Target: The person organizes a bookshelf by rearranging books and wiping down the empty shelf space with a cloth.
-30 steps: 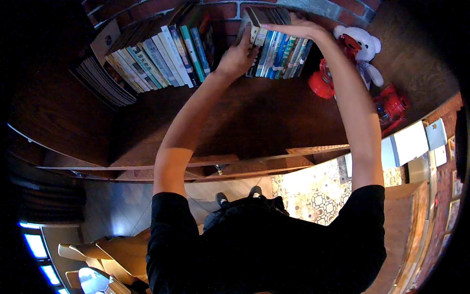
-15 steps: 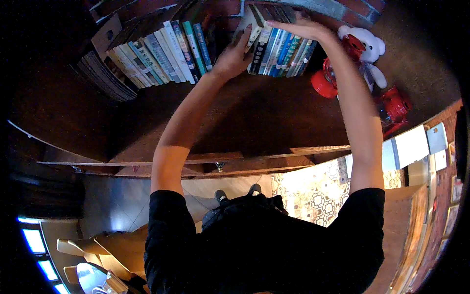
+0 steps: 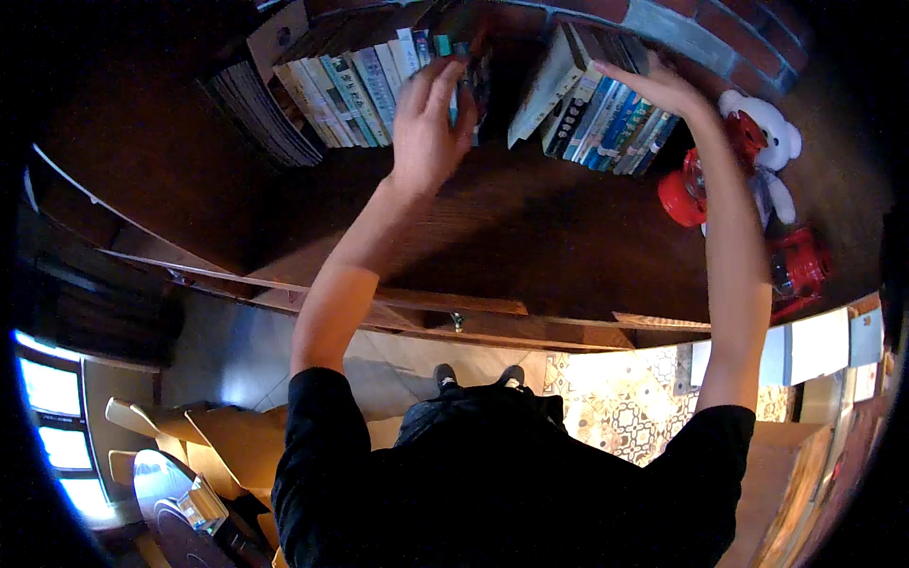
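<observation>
My left hand (image 3: pixel 431 123) reaches over the right end of the left row of books (image 3: pixel 346 95). Its fingers curve in front of the spines, thumb apart, and no book is seen between them. My right hand (image 3: pixel 660 87) lies stretched out along the tops of the right row of books (image 3: pixel 611 123). A pale-covered book (image 3: pixel 544 95) leans at the left end of that row, its lower edge tilted out to the left. Between the two rows is a dark gap.
Right of the books sit a white teddy bear (image 3: pixel 765 133), a red lantern (image 3: pixel 680 197) and another red lantern (image 3: pixel 801 263). Dark thin volumes (image 3: pixel 260 114) stand at the far left. The wooden shelf (image 3: pixel 530 227) runs in front, with a brick wall (image 3: pixel 739 43) behind.
My left hand has left the end of the right row and moved left to the other row. The pale book there now leans outward. The whole view has shifted slightly.
</observation>
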`<state>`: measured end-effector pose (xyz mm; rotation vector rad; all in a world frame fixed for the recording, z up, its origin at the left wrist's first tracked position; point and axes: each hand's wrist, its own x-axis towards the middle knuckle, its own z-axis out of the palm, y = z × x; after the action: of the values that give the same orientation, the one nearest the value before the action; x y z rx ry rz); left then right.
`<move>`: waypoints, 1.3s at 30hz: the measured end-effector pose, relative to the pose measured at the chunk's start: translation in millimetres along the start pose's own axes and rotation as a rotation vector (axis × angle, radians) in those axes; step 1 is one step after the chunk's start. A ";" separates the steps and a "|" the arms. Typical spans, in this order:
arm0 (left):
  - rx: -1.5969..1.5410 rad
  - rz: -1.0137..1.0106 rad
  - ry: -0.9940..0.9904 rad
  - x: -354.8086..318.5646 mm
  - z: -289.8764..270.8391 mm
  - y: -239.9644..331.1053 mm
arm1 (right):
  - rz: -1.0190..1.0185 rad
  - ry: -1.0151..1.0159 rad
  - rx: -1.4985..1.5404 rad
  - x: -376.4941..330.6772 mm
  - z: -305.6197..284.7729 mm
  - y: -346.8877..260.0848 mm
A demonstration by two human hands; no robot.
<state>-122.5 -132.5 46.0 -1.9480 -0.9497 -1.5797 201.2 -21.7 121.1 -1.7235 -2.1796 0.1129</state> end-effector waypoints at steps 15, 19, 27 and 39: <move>0.226 -0.569 -0.178 -15.9 15.4 -31.0 | 0.044 0.039 -0.002 -7.1 -6.6 -11.1; 0.239 -0.568 -0.213 -23.1 19.2 -43.9 | 0.083 -0.010 0.036 -13.3 -11.4 -16.9; 0.268 -0.614 -0.163 -32.1 -8.8 -13.9 | 0.086 0.019 -0.015 1.7 0.0 3.9; 0.099 -0.947 -0.419 -47.0 -36.3 3.6 | 0.085 0.016 -0.025 7.4 3.3 8.7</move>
<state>-148.5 -171.6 9.3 -1.8833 -2.3200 -1.4850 206.7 -11.9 117.3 -1.8245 -2.1061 0.0935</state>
